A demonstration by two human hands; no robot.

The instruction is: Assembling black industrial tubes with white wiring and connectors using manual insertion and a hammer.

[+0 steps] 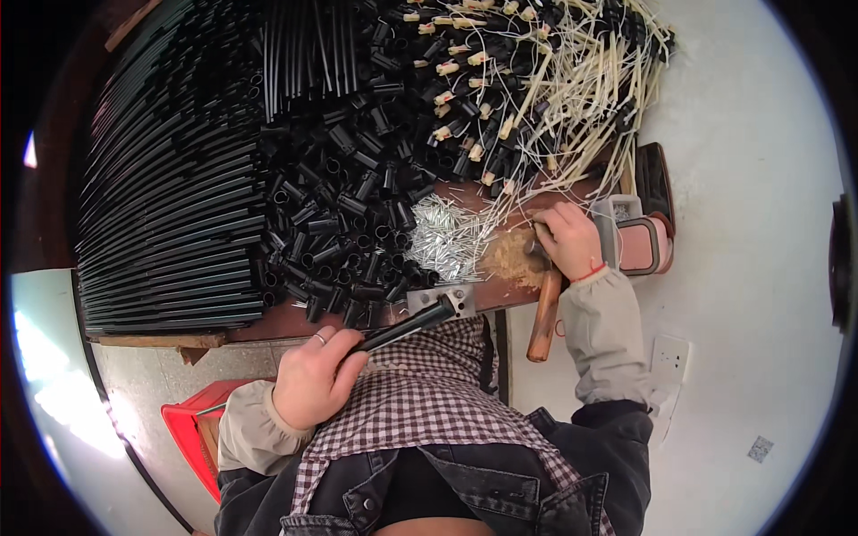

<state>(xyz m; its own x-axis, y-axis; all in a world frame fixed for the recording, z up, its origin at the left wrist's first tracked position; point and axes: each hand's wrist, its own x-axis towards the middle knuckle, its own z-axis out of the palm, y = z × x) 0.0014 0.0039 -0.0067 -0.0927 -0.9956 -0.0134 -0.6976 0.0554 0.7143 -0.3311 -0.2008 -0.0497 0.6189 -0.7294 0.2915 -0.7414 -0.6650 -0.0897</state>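
Observation:
My left hand is closed around a slim black tube. A wider black fitting sits on the tube's far end, over a small metal block at the table's front edge. My right hand is bent over a tan crumbly heap, its thumb and fingertips pinched together beside thin white wires. Whatever may be between those fingertips is too small to make out. Against that hand lies a hammer, its wooden handle sticking out past the table edge.
Silvery pins lie piled mid-table. Black fittings are heaped left of them, beside stacked long black tubes. Cream connectors with wires cover the back right. A pink-lidded box stands right; a red bin is below left.

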